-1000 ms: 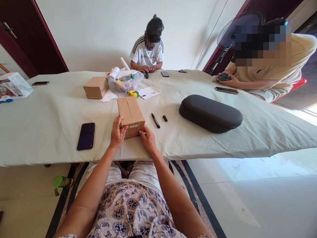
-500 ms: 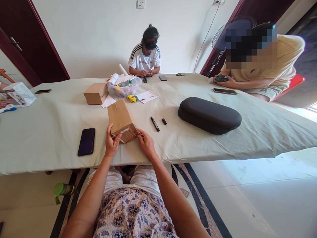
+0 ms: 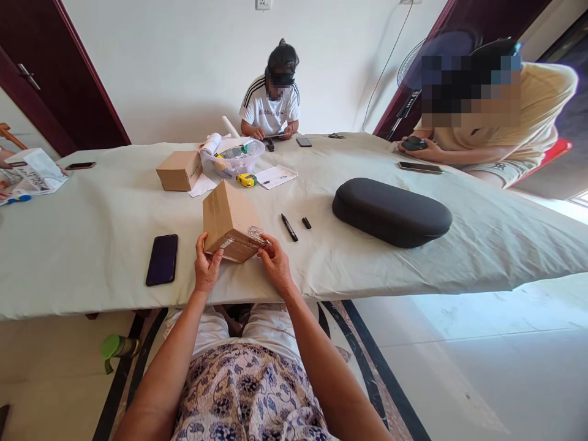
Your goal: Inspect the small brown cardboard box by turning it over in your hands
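Note:
A brown cardboard box [image 3: 232, 214] is tilted between my hands near the table's front edge. Tape and a printed strip show on its near side, and dark scribbled lines mark its right face. My left hand [image 3: 207, 266] grips the lower left corner, thumb on the near side. At the lower right corner, my right hand [image 3: 274, 260] holds the box between thumb and fingers. An uncapped black marker [image 3: 289, 227] lies to the right of the box, its cap [image 3: 306, 223] beside it. Left of my left hand lies a dark phone [image 3: 162, 260].
Behind are another cardboard box [image 3: 179, 171], a plastic basket [image 3: 236, 160] of items, a yellow tape measure [image 3: 247, 180] and paper [image 3: 276, 176]. A black case [image 3: 391, 212] lies right. People sit across [image 3: 271, 104], at right [image 3: 496, 135] and at the left edge.
The box in my hands has turned and tipped, so its scribbled right face now shows. The person across now holds a flat thing.

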`<act>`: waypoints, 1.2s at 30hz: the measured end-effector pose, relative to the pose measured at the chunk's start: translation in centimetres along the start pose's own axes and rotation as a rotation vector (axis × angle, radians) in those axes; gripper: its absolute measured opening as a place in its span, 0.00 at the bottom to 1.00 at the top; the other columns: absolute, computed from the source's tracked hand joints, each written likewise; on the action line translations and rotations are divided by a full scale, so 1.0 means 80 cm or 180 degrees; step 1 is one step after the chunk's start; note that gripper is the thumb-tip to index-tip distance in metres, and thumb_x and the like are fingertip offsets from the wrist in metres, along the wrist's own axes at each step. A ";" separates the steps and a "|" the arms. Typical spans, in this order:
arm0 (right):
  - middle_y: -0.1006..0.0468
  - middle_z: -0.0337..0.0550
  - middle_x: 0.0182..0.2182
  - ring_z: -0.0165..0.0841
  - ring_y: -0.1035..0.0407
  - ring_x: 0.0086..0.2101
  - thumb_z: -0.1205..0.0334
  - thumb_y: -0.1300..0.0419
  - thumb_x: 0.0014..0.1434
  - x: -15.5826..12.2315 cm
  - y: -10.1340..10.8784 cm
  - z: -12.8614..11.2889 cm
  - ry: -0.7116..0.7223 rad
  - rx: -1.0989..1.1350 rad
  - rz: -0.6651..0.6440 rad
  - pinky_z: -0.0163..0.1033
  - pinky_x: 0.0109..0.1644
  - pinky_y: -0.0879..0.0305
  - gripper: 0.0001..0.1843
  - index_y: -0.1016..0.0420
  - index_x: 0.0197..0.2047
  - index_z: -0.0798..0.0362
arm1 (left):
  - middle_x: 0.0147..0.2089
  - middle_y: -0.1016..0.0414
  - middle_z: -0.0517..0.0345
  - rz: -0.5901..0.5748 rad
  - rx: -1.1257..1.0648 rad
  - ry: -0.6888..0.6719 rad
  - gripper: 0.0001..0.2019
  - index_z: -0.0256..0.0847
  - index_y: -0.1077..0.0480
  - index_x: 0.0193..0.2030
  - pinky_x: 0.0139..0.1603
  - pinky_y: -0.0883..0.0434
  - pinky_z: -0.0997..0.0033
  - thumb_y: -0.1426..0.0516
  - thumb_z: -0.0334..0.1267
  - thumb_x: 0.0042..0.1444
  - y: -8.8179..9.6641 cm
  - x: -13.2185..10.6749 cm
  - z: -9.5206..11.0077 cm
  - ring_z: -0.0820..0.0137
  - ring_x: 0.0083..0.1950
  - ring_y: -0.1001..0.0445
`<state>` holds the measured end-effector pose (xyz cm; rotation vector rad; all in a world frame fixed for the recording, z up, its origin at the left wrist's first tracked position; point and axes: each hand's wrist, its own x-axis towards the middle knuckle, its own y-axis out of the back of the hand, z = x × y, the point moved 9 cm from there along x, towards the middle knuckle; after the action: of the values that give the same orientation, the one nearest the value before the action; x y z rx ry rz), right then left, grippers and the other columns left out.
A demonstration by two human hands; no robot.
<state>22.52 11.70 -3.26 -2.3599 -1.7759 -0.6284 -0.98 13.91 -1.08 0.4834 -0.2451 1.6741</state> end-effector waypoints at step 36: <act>0.21 0.45 0.39 0.34 0.29 0.31 0.56 0.43 0.55 0.000 0.008 0.016 -0.0169 -0.0271 0.0214 0.41 0.36 0.29 0.21 0.28 0.52 0.51 | 0.59 0.26 0.42 -0.0291 0.0842 0.0206 0.28 0.39 0.38 0.64 0.60 0.30 0.54 0.41 0.44 0.57 -0.010 0.000 -0.025 0.57 0.58 0.25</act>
<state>23.46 11.91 -4.29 -2.5032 -1.7151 -0.6504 -0.51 14.92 -2.92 0.6266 0.0469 1.6369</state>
